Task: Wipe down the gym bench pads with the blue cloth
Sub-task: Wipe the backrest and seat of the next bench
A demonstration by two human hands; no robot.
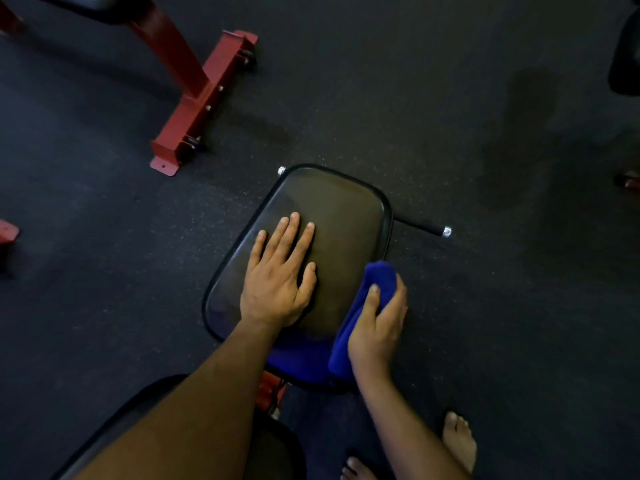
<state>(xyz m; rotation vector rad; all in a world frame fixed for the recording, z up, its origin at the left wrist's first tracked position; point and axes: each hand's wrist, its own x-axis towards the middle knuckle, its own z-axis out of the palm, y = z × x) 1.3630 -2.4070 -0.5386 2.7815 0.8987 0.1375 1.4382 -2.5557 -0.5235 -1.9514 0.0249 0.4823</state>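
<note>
Wiping the seat pad (346, 216) right edge. Left hand (277, 282) flat on pad; right hand (377, 327) gripping blue cloth (379, 275). Next, likely: sweeping across the top.

Left hand (277, 282) lies flat, fingers straight, on the black seat pad (346, 216). Right hand (379, 327) grips the blue cloth (379, 275) against the pad's right edge.

floor: dark speckled rubber floor (450, 98) | landmark: red steel frame foot (204, 102) upper left, bolted to a slanted red post | left of it: small red corner (7, 232) | light: dim
</note>
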